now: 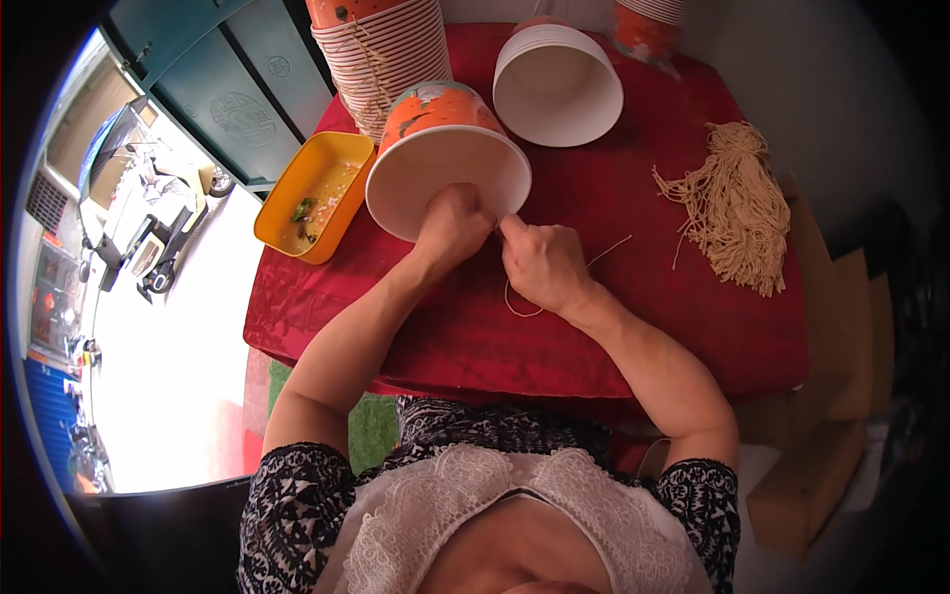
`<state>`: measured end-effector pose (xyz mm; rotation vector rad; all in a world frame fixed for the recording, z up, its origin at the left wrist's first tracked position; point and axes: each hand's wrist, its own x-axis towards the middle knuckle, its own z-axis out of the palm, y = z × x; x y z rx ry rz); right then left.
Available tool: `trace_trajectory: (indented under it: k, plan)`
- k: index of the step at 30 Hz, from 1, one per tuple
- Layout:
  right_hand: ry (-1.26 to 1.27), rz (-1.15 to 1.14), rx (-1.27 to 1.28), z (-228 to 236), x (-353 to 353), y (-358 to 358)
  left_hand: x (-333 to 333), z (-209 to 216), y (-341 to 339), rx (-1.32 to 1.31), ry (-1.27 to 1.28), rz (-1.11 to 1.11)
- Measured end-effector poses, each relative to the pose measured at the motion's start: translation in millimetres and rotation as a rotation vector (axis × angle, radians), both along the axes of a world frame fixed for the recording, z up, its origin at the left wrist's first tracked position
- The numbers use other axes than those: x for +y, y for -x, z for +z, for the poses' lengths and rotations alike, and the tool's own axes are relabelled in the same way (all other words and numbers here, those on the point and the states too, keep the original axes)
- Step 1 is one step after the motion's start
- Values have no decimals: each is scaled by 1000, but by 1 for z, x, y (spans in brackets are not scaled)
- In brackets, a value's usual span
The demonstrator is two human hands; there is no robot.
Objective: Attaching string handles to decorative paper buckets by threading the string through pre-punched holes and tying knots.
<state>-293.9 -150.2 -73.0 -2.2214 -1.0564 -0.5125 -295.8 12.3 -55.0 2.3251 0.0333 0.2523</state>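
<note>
An orange patterned paper bucket [440,107] lies tilted with its white mouth facing me. My left hand [455,226] is curled closed inside the mouth near its lower right rim; what its fingertips pinch is hidden. Right beside it at the rim, my right hand [544,263] is closed in a pinch on a thin beige string [522,314]. The string loops below that hand, and a loose end sticks out to its right. The two hands' fingertips nearly meet.
The red-covered table [633,327] bears a tall bucket stack [386,59], white-mouthed nested buckets [556,91] and another stack [648,28] behind. A yellow tub [334,226] with scraps stands left. A beige string bundle [737,213] lies right. Cardboard [831,436] stands beyond the table's right edge.
</note>
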Motion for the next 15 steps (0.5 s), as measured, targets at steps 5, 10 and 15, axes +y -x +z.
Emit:
trace_trajectory:
  k: [5, 10, 15]
  plan:
    - [48, 61, -11, 1, 0, 1, 0, -2, -2, -5, -38, 15]
    - [-47, 34, 10, -5, -3, -1, 1, -6, 0, -45, -91, 21]
    - [-142, -156, 194, 7, -12, -7, 1, 0, 7, -52, -10, -27]
